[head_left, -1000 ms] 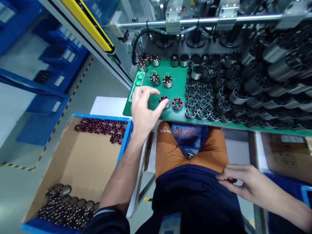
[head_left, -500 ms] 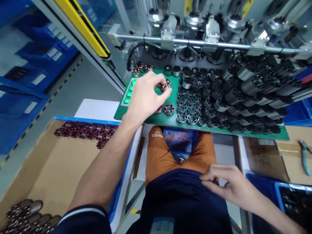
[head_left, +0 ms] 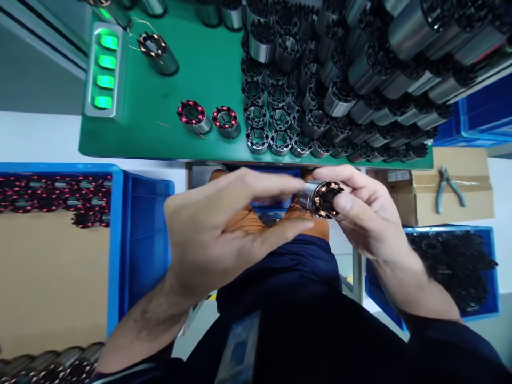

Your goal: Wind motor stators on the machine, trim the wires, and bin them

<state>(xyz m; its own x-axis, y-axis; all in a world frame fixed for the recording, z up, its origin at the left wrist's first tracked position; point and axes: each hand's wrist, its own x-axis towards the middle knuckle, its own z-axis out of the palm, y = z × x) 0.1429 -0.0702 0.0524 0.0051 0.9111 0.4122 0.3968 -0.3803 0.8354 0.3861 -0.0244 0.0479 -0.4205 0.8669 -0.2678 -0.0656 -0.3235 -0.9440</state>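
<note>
In the head view a motor stator (head_left: 307, 196) with copper windings and loose wire ends lies tilted above my lap. My right hand (head_left: 372, 218) grips it, the thumb at its wound end and the fingers behind. My left hand (head_left: 224, 229) is beside the stator's other end, fingers stretched out and thumb apart; its index fingertip is at the metal shell, and I cannot tell whether it touches. On the green table (head_left: 160, 101) two stators with red windings (head_left: 226, 120) stand near the front edge. Another copper-wound stator (head_left: 158, 53) with loose wires is farther back.
Rows of bare stator cores (head_left: 280, 140), stacked higher at the back, fill the table's right side. Green lit buttons (head_left: 104, 81) sit at left. A blue crate (head_left: 116, 240) holds wound stators. Pliers (head_left: 444, 186) lie on a carton, above a blue bin (head_left: 496, 277) of black parts.
My left hand has come from the table down to my lap. The right hand has risen and now holds a copper-wound stator. The view has shifted closer to the table's front.
</note>
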